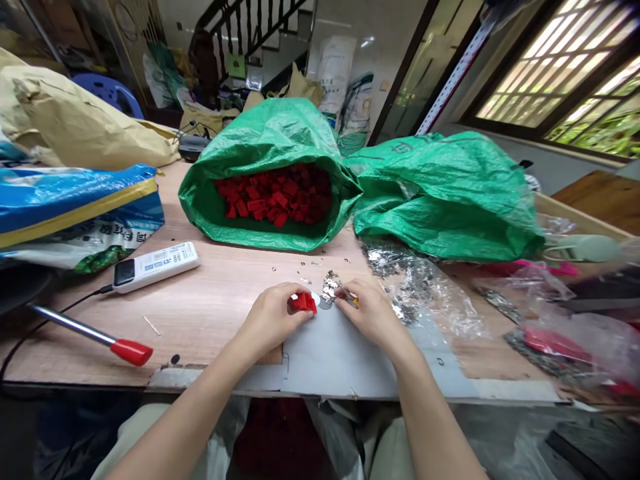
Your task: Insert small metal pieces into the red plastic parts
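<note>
My left hand (274, 312) is closed around a small red plastic part (304, 303), holding it just above the grey sheet (345, 353) on the table. My right hand (370, 310) is pinched, and a bit of a slim yellow and dark thing (354, 302) shows between its fingers; the rest is hidden, so its kind cannot be told. Between the two hands lies a little pile of small shiny metal pieces (330, 285). Behind them, an open green woven sack (270, 133) lies on its side, with many red plastic parts (280, 193) inside.
A second green sack (450, 193) lies at the right, behind a clear plastic bag (430, 293) of metal pieces. On the left are a white device (155, 267) with a cable, a metal lever (75, 325) with a red grip, and a blue bag (80, 207). Loose metal bits dot the table.
</note>
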### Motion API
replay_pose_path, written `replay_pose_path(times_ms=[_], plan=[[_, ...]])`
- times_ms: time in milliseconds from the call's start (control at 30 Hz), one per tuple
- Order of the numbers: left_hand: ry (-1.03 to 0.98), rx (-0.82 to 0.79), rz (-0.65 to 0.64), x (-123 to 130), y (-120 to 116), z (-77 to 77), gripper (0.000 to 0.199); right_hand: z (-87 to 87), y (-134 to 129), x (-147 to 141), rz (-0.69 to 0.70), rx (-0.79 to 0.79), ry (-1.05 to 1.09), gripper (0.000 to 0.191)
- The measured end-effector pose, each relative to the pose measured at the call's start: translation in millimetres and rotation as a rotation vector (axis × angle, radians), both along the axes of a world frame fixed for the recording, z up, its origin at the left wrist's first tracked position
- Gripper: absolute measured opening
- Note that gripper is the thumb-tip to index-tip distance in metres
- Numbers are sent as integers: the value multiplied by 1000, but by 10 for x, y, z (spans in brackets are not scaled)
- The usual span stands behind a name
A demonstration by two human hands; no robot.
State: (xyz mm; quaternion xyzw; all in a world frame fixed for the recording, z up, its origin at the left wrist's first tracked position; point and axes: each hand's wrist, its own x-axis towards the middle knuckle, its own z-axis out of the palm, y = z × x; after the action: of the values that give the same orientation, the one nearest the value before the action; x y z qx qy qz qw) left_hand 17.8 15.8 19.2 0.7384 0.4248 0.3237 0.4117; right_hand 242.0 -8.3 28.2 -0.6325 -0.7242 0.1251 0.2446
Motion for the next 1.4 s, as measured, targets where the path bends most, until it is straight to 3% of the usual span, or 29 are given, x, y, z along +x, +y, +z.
replay_pose_path(times_ms=[167,300,400,533,733,1000,1233,1400], plan=[[72,28,35,80,55,29,25,-50,248,-303,-27,96,5,14],[76,43,25,130,65,15,25,-104,403,-448,-16,53,-102,13],[39,38,-4,113,62,-2,27,-105,377,-410,0,67,-51,13],[-81,-47,5,20,98,3,25,-43,200,-274,-66,100,202,10],[-112,1,72,-58,132,7,23,31,30,-269,-68,-24,489,25],[-101,49,-25,-47,20,-46,23,-158,66,-351,-33,-219,521,14],[-119,-1,-36,-54,47,-69,25,-96,128,-413,-39,-303,486,14],[-159,-37,-49,-44,57,-95,21,-105,206,-463,-103,-421,604,25]])
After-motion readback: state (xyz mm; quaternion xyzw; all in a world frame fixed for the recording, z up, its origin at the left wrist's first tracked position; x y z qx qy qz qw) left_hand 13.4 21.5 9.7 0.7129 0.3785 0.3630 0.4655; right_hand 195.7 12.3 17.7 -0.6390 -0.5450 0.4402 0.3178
